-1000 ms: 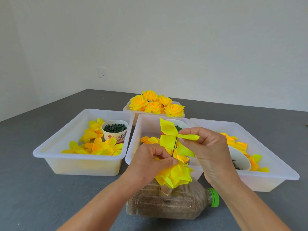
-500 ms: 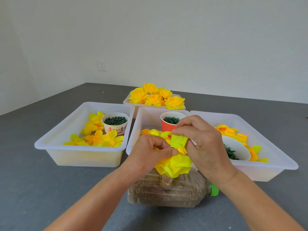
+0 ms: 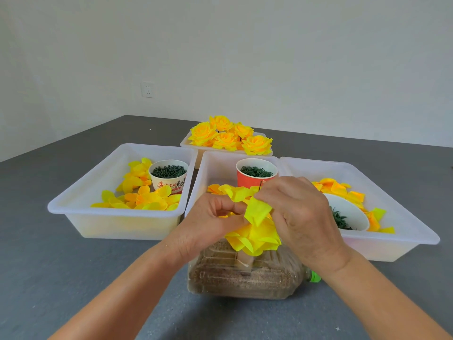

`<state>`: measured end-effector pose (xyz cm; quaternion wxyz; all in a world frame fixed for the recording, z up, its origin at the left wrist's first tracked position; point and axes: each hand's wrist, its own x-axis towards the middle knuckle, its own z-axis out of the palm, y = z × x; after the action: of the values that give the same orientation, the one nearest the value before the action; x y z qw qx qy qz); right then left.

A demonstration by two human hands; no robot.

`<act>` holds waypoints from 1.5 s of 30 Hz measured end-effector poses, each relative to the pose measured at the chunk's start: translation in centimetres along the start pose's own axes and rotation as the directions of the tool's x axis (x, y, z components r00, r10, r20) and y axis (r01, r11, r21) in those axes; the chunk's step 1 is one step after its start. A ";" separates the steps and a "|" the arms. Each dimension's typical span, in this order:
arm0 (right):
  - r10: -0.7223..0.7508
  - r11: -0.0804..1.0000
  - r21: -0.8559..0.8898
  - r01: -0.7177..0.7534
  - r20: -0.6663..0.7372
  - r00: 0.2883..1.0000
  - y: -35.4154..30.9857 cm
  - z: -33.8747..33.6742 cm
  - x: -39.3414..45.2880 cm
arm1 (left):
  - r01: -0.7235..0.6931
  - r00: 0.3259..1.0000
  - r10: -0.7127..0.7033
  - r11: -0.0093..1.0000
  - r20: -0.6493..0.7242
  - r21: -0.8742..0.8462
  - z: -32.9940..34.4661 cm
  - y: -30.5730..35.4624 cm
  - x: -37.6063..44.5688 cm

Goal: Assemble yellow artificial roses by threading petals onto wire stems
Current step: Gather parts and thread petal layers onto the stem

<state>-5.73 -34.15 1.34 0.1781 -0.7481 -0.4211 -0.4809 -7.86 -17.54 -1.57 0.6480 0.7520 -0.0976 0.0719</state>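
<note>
A grey table (image 3: 61, 278) is carrying everything, and the sand-filled bottle (image 3: 245, 276) lying on its side near its front edge is serving as the landmark. Behind the bottle to the left, a white bin (image 3: 117, 224) is holding loose yellow petals (image 3: 144, 200) and a paper cup of dark green pieces (image 3: 168, 176). Directly behind the bottle, a middle bin (image 3: 210, 165) is holding a red cup (image 3: 255, 176); behind it to the right, a third bin (image 3: 392, 244) is holding more petals. Farthest behind, finished yellow roses (image 3: 230, 138) are filling a tray. Just above the bottle, the half-built rose (image 3: 255, 234) is showing bright lemon petals fanning downward, with one creased petal standing on top. The left hand (image 3: 208, 227) is pinching the flower's upper left side with curled fingers. The right hand (image 3: 301, 214) is gripping the top petal from the right.
</note>
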 end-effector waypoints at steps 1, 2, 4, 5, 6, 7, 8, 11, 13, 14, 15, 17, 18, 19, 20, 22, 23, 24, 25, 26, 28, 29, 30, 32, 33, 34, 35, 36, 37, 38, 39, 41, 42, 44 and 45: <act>-0.003 1.000 -0.001 0.003 0.000 1.000 0.0 0.0 0.0 | 0.012 1.000 -0.012 1.000 -0.009 -0.012 -0.1 0.0 0.0; -0.002 1.000 -0.001 0.002 0.005 1.000 0.0 0.1 -0.1 | 0.018 1.000 -0.019 1.000 -0.012 -0.023 -0.1 0.0 -0.1; 0.002 1.000 0.002 -0.002 0.021 1.000 0.1 0.1 -0.4 | 0.026 1.000 -0.026 0.999 -0.002 -0.024 -0.2 -0.2 -0.2; 0.002 1.000 0.006 -0.002 0.033 0.999 0.1 0.1 -0.6 | 0.026 1.000 -0.026 0.999 0.007 -0.024 -0.3 -0.3 -0.2; 0.001 1.000 0.010 -0.002 0.047 0.999 0.1 0.2 -0.7 | 0.021 1.000 -0.020 0.999 0.017 -0.032 -0.4 -0.4 -0.3; -0.001 1.000 0.013 0.000 0.062 0.998 0.0 0.2 -0.9 | 0.015 1.000 -0.014 0.999 0.028 -0.045 -0.4 -0.4 -0.4; -0.006 1.000 0.016 0.004 0.077 0.997 0.0 0.2 -1.0 | 0.009 0.999 -0.007 0.998 0.036 -0.061 -0.4 -0.3 -0.4; -0.009 0.999 0.040 0.004 0.131 0.991 -0.2 0.2 -1.6 | -0.013 0.998 0.017 0.998 0.055 -0.069 -0.6 -0.2 -0.8; 0.039 0.996 0.073 -0.052 0.164 0.986 -0.3 0.2 -1.9 | -0.024 0.995 0.030 0.997 0.093 -0.071 -0.7 0.0 -1.0; 0.070 0.992 0.092 -0.087 0.171 0.983 -0.4 0.1 -1.9 | -0.020 0.994 0.028 0.997 0.106 -0.071 -0.8 0.0 -1.0; 0.096 0.987 0.110 -0.116 0.175 0.980 -0.4 0.1 -1.9 | -0.013 0.993 0.021 0.998 0.114 -0.069 -1.0 0.0 -1.0; 0.112 0.982 0.127 -0.137 0.185 0.976 -0.4 0.0 -1.8 | -0.004 0.992 0.012 0.998 0.126 -0.060 -1.1 0.0 -1.0; 0.108 0.982 0.135 -0.136 0.193 0.975 -0.4 0.0 -1.7 | -0.004 0.991 0.012 0.998 0.133 -0.056 -1.1 0.1 -1.0; 0.104 0.980 0.144 -0.135 0.204 0.973 -0.4 -0.1 -1.7 | -0.007 0.990 0.014 0.999 0.138 -0.052 -1.1 0.1 -1.0; 0.100 0.979 0.155 -0.136 0.217 0.971 -0.3 -0.2 -1.7 | -0.009 0.990 0.016 0.999 0.142 -0.051 -1.1 0.1 -1.0; 0.090 0.976 0.175 -0.134 0.238 0.967 -0.1 -0.4 -1.6 | -0.006 0.990 0.014 0.998 0.142 -0.055 -1.1 0.1 -0.9; 0.083 0.976 0.178 -0.129 0.248 0.965 -0.1 -0.4 -1.5 | -0.004 0.990 0.013 0.998 0.144 -0.057 -1.1 0.0 -0.9; 0.071 0.978 0.172 -0.119 0.261 0.963 0.0 -0.5 -1.5 | -0.007 0.989 0.016 0.998 0.147 -0.060 -1.1 0.0 -0.9; 0.056 0.982 0.157 -0.103 0.277 0.959 0.0 -0.5 -1.5 | -0.014 0.988 0.023 0.998 0.150 -0.065 -1.1 -0.1 -0.9; 0.043 0.986 0.142 -0.089 0.297 0.954 0.0 -0.5 -1.5 | -0.017 0.988 0.027 0.997 0.150 -0.071 -1.1 -0.1 -0.9; 0.040 0.987 0.133 -0.088 0.329 0.944 0.0 -0.5 -1.6 | -0.018 0.990 0.030 0.996 0.137 -0.089 -1.1 -0.2 -0.9; 0.046 0.986 0.137 -0.097 0.334 0.941 0.0 -0.6 -1.6 | -0.021 0.992 0.034 0.995 0.124 -0.101 -1.1 -0.2 -0.8; 0.053 0.984 0.143 -0.107 0.338 0.940 0.0 -0.6 -1.5 | -0.028 0.993 0.041 0.993 0.111 -0.117 -1.0 -0.2 -0.8; 0.065 0.980 0.155 -0.126 0.348 0.935 0.0 -0.7 -1.4 | -0.044 0.995 0.056 0.987 0.076 -0.153 -1.1 -0.1 -0.7; 0.067 0.979 0.159 -0.130 0.351 0.934 0.0 -0.8 -1.3 | -0.062 0.996 0.071 0.986 0.053 -0.155 -1.1 0.0 -0.7; 0.069 0.978 0.159 -0.133 0.355 0.932 -0.1 -0.8 -1.3 | -0.085 0.995 0.090 0.986 0.029 -0.143 -1.2 0.2 -0.7; 0.071 0.978 0.158 -0.136 0.362 0.930 -0.1 -0.9 -1.3 | -0.110 0.994 0.112 0.987 0.005 -0.117 -1.2 0.4 -0.6; 0.075 0.978 0.156 -0.142 0.374 0.925 -0.1 -0.9 -1.3 | -0.127 0.992 0.126 0.988 -0.016 -0.090 -1.2 0.7 -0.6; 0.079 0.977 0.152 -0.148 0.385 0.919 -0.1 -0.9 -1.2 | -0.134 0.991 0.132 0.989 -0.035 -0.068 -1.1 1.0 -0.6; 0.084 0.976 0.151 -0.154 0.392 0.916 -0.2 -1.0 -1.2 | -0.136 0.990 0.133 0.989 -0.053 -0.054 -0.9 1.2 -0.5; 0.091 0.975 0.152 -0.162 0.392 0.915 -0.2 -1.0 -1.2 | -0.143 0.987 0.140 0.989 -0.080 -0.026 -0.7 1.4 -0.4; 0.107 0.971 0.160 -0.180 0.381 0.918 -0.2 -1.0 -1.2 | -0.165 0.972 0.177 0.982 -0.152 0.086 -0.3 1.4 -0.1; 0.111 0.970 0.161 -0.184 0.378 0.919 -0.3 -1.0 -1.3 | -0.168 0.965 0.192 0.976 -0.180 0.141 -0.1 1.4 0.0; 0.110 0.972 0.154 -0.180 0.379 0.919 -0.3 -1.1 -1.4 | -0.152 0.958 0.195 0.967 -0.210 0.206 -0.1 1.3 0.3; 0.106 0.974 0.147 -0.173 0.381 0.918 -0.3 -1.1 -1.4 | -0.143 0.957 0.193 0.963 -0.217 0.227 -0.1 1.2 0.4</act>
<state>-6.86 -35.37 0.58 0.1953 -0.8348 -0.4337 -0.2773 -7.74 -17.67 -0.33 0.5639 0.7907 -0.0756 0.2261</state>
